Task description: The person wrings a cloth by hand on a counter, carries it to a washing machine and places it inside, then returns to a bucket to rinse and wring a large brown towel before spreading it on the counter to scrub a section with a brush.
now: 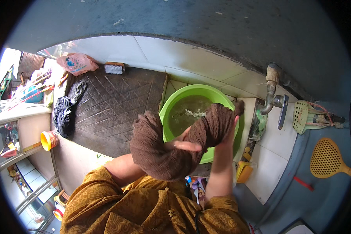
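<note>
A thick brown cloth [166, 158], twisted into a rope, hangs in a curve between my forearms in front of my chest. My left hand [187, 142] is closed around its middle, with the fingers partly hidden in the folds. My right hand [229, 134] grips its far end at the right, above the rim of a green plastic basin [166, 117]. Cloudy water [181, 117] with some froth or splash lies in the basin. One end of the cloth rests over my left forearm.
A dark grooved slab [114, 105] lies left of the basin, with a scrub brush [114, 68], a pink plastic bag [77, 63] and a black plastic bag [63, 115] along its edges. A metal tap [270, 99] juts from the wall at the right. A yellow perforated paddle [327, 159] hangs there.
</note>
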`<state>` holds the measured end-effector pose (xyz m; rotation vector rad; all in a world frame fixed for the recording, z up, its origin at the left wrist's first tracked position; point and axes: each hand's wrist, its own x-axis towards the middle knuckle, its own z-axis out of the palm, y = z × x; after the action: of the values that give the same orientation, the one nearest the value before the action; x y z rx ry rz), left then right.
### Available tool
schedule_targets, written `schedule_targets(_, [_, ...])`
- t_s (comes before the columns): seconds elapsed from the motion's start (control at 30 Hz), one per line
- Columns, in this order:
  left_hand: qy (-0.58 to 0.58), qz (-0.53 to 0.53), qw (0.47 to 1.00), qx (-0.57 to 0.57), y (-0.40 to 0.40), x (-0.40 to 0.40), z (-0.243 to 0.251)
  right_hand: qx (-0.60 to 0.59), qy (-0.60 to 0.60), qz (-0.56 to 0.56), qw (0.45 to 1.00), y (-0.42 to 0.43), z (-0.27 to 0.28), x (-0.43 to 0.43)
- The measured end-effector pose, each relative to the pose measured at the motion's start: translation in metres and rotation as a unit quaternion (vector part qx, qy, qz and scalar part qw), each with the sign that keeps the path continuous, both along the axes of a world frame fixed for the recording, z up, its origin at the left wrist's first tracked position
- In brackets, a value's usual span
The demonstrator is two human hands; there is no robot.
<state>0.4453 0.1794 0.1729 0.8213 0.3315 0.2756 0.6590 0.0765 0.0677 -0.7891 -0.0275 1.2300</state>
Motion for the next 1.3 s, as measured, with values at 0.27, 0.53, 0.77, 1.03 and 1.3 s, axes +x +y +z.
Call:
schedule_targets(0.27, [0.161, -0.064, 0.981, 0.083, -0.033, 0.024, -0.054, -0.238, -0.165, 0.167, 0.942, 0.050, 0.065, 0.012])
schedule_targets(0.53, [0.347, -0.222, 0.782, 0.468, -0.026, 0.045, -0.091, -0.280, -0.506, 0.209, 0.789, 0.058, -0.073, 0.016])
schedule_targets(0.77, [0.383, -0.265, 0.634, 0.617, -0.037, 0.038, -0.118, -0.297, -0.470, 0.101, 0.825, 0.031, -0.119, -0.012])
schedule_targets(1.03, [0.265, -0.130, 0.812, 0.504, 0.006, -0.022, -0.111, -0.095, -0.318, 0.321, 0.887, 0.075, 0.098, -0.090])
schedule_targets(1.3, [-0.021, 0.134, 0.989, -0.052, 0.083, -0.125, 0.070, 0.053, -0.563, 0.035, 0.824, 0.108, 0.225, -0.164])
